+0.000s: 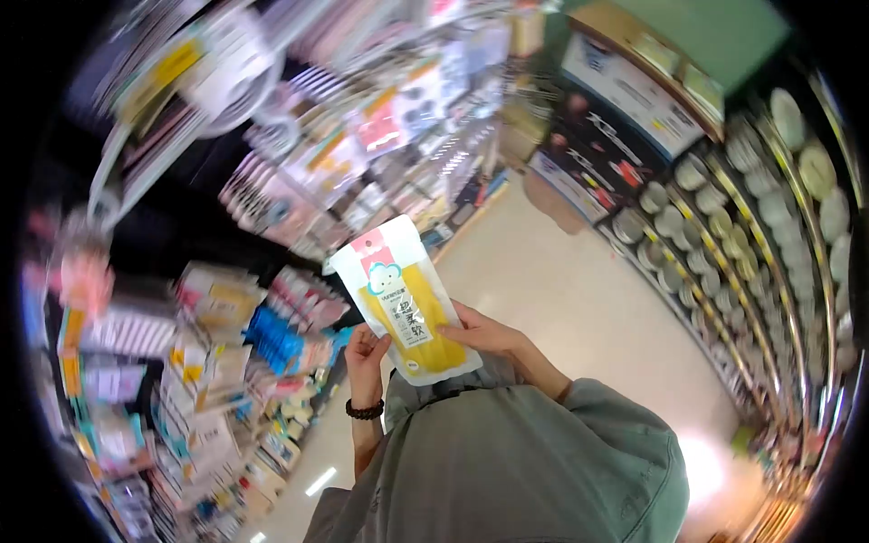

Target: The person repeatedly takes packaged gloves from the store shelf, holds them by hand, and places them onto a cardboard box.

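A white and yellow packet (405, 303) with a pink tab, a blue cloud picture and dark printed characters is held in front of the body, its front facing up. My left hand (367, 357) grips its lower left edge, the thumb on the front and the fingers curled. A dark beaded bracelet (365, 411) is around the left wrist. On the packet's right edge is my right hand (484, 331), thumb on the front and the other fingers behind it, partly hidden. Below the packet shows a grey-green shirt (498, 462).
Hanging packaged goods (299, 181) fill the racks at the left and upper left, near my left arm. Shelves of round items (724, 244) curve along the right. Printed boxes (602, 145) are stacked at the top right. Pale floor (588, 299) lies between.
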The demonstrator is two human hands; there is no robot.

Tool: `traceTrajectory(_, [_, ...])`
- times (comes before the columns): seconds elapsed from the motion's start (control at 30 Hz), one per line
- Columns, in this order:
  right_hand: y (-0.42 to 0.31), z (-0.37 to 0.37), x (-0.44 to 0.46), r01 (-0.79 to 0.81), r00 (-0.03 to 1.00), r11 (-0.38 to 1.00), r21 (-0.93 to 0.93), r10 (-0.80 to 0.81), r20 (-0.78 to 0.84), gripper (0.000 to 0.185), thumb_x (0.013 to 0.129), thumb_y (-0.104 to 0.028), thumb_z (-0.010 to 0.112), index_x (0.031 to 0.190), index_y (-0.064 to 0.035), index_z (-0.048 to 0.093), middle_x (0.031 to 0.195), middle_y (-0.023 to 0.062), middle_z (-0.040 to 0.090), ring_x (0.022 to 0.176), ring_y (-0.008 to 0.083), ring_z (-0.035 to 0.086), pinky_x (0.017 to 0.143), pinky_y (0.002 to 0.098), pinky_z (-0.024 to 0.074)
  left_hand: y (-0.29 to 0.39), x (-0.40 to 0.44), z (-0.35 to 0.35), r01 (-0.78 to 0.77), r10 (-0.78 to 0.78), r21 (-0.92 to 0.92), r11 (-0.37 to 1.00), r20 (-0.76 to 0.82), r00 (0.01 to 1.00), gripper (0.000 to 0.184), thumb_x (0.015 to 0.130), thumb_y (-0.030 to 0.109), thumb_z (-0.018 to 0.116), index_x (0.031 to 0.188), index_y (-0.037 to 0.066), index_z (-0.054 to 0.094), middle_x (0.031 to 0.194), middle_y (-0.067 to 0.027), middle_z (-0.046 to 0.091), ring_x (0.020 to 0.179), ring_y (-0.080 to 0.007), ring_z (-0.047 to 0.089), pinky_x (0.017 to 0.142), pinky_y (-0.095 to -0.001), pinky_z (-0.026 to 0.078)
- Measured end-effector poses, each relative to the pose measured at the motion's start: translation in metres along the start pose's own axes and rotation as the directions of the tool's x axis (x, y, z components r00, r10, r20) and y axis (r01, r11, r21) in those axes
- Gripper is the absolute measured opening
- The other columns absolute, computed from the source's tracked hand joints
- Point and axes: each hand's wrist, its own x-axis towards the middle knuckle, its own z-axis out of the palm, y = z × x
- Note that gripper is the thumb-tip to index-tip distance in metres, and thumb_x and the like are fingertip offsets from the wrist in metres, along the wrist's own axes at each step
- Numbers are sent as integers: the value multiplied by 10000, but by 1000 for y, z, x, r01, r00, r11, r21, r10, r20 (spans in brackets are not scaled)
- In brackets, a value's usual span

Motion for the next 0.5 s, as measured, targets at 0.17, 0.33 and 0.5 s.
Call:
traceTrajectory(0.17, [1, -34, -80, 102, 941, 994, 47, -81, -329, 620, 1012, -161, 546, 1534, -35, 236, 1461, 103, 438, 1334, 178, 411, 1105, 323, 346, -7, 46, 91, 74, -90, 65, 995, 295, 951, 257, 896, -97, 592, 1143, -27, 576, 1165, -82, 661, 1083, -143, 614, 951, -279, 458])
traceTrajectory(0.33, [27, -54, -147, 142, 771, 988, 62, -71, -633, 591, 1015, -174, 548, 1519, -33, 274, 1417, 92, 481, 1284, 155, 447, 1068, 308, 379, -32, 81, 173, 150, -218, 170, 974, 512, 831, 311, 891, -106, 574, 1197, -49, 568, 1181, -96, 651, 1085, -153, 609, 964, -285, 457])
traceTrajectory(0.5, [19, -66, -170, 343, 568, 925, 166, -63, -820, 596, 1012, -135, 546, 1523, -23, 260, 1314, 97, 563, 1145, 133, 541, 976, 289, 443, -60, 111, 246, 167, -222, 148, 975, 588, 778, 341, 906, -89, 556, 1245, -53, 561, 1155, -97, 655, 1064, -146, 609, 940, -272, 459])
